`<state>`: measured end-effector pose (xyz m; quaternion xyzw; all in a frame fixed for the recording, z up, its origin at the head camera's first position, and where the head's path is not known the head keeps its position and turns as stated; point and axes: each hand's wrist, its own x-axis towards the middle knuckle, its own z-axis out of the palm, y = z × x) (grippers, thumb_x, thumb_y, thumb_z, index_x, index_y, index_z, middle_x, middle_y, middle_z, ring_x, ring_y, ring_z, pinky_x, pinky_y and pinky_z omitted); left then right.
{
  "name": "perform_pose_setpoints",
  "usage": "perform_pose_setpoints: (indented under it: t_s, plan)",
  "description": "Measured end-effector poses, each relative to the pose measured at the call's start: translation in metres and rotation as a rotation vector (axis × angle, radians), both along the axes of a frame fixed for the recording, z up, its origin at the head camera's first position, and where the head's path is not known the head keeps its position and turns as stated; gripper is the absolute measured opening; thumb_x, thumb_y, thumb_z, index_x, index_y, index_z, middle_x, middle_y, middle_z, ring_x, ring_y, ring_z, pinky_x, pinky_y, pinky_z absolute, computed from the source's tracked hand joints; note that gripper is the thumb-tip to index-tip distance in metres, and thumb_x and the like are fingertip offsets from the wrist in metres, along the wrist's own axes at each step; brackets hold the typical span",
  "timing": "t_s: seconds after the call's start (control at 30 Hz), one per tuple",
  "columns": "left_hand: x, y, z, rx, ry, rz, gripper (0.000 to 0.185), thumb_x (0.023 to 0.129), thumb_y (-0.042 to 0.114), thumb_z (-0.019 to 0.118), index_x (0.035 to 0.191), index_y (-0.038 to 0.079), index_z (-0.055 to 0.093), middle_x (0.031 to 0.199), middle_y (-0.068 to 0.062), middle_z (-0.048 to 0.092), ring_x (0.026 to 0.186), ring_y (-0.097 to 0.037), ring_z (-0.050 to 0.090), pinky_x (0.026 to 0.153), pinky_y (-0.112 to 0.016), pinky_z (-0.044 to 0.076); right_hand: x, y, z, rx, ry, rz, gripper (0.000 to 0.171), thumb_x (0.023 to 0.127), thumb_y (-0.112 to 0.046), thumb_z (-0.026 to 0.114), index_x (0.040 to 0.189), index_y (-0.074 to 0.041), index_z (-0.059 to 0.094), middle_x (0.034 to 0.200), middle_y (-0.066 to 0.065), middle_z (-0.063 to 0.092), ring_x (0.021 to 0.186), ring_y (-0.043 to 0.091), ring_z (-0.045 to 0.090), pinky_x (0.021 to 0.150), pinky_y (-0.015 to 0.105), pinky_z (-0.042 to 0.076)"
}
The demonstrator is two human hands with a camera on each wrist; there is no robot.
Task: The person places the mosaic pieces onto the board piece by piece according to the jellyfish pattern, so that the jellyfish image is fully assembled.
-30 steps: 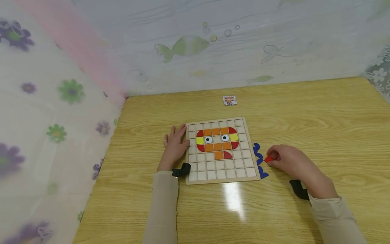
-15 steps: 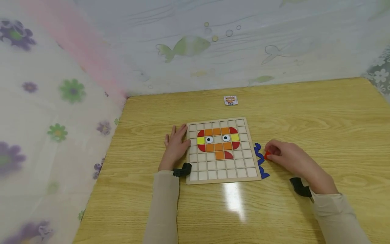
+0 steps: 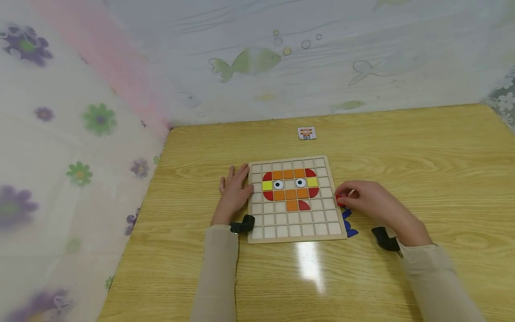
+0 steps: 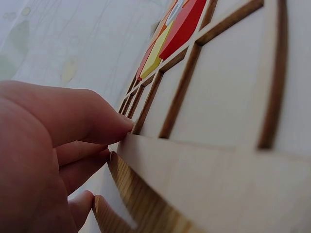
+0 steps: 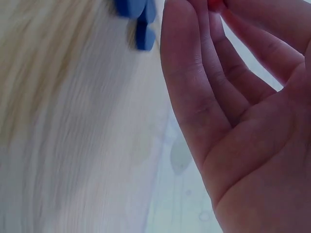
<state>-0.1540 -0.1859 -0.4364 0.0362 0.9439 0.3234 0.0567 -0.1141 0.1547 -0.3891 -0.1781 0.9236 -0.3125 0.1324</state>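
Observation:
My left hand (image 3: 234, 193) rests at the left edge of a wooden grid board (image 3: 257, 240), thumb and fingertips on its rim with fingers extended. Set in the board are orange squares (image 3: 291, 194), yellow squares (image 3: 312, 182), rounded red pieces (image 3: 304, 205) and two round eye pieces (image 3: 278, 184). Beyond the right edge, my right hand (image 3: 374, 203) pinches a small red piece (image 3: 339, 200) between thumb and fingertips, right by the board's rim. Several blue pieces (image 3: 349, 226) lie along that edge, some hidden behind the right hand. In the right wrist view only a bit of the red piece shows.
A small printed card (image 3: 307, 133) with a grid picture lies behind the board on the wood-grain table (image 3: 422, 147). A wall covering (image 3: 245, 89) with fish drawings rises along the table's back edge, and a flowered one (image 3: 96, 156) along its left side.
My right hand has moved left with the red piece, from beside the blue pieces to the board's right rim. The left hand stays at the board's left edge.

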Motion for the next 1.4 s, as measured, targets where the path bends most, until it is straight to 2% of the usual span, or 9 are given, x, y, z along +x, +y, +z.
perform_pose_setpoints:
  t_s: [0.2,0.4,0.77,1.07,1.4]
  plan:
    - [0.0,0.002,0.0,0.003,-0.002,-0.003,0.056,0.087,0.024,0.047,0.14,0.017,0.032,0.145,0.007,0.024,0.135,-0.021,-0.001,0.1,-0.048,-0.008,-0.006,-0.013,-0.002,-0.017,0.03,0.05,0.012,0.085,-0.019,0.06,0.095,-0.015,0.066,0.084,-0.006,0.06,0.073,0.011,0.052,0.067,0.031,0.043]
    - [0.0,0.001,0.002,-0.003,-0.001,-0.004,0.056,0.086,0.023,0.048,0.14,0.016,0.032,0.145,0.006,0.024,0.135,-0.022,0.0,0.1,-0.049,-0.008,-0.01,-0.024,-0.003,-0.028,0.037,0.058,0.014,0.085,-0.014,0.06,0.097,-0.015,0.065,0.09,-0.003,0.061,0.075,0.012,0.051,0.068,0.031,0.043]
    - [-0.001,0.002,0.006,0.001,-0.002,-0.006,0.056,0.087,0.023,0.048,0.14,0.016,0.032,0.145,0.006,0.023,0.135,-0.023,-0.001,0.101,-0.049,-0.008,-0.015,-0.045,-0.001,-0.104,-0.025,0.053,0.01,0.083,-0.022,0.063,0.091,-0.018,0.065,0.082,-0.007,0.06,0.075,0.012,0.052,0.069,0.03,0.043]
    - [0.003,-0.001,0.003,0.016,-0.004,0.008,0.055,0.087,0.022,0.048,0.139,0.016,0.033,0.145,0.006,0.025,0.135,-0.022,0.0,0.1,-0.048,-0.008,-0.018,-0.06,-0.002,-0.096,0.017,0.099,0.01,0.084,-0.026,0.062,0.089,-0.02,0.067,0.081,-0.011,0.061,0.074,0.011,0.051,0.069,0.03,0.042]
    - [0.002,0.0,0.002,0.024,-0.006,-0.002,0.055,0.088,0.024,0.048,0.14,0.017,0.033,0.145,0.008,0.024,0.135,-0.021,-0.001,0.101,-0.047,-0.008,-0.025,-0.08,-0.006,-0.09,-0.031,0.152,0.009,0.084,-0.025,0.062,0.089,-0.021,0.068,0.083,-0.011,0.061,0.076,0.011,0.051,0.071,0.029,0.042]
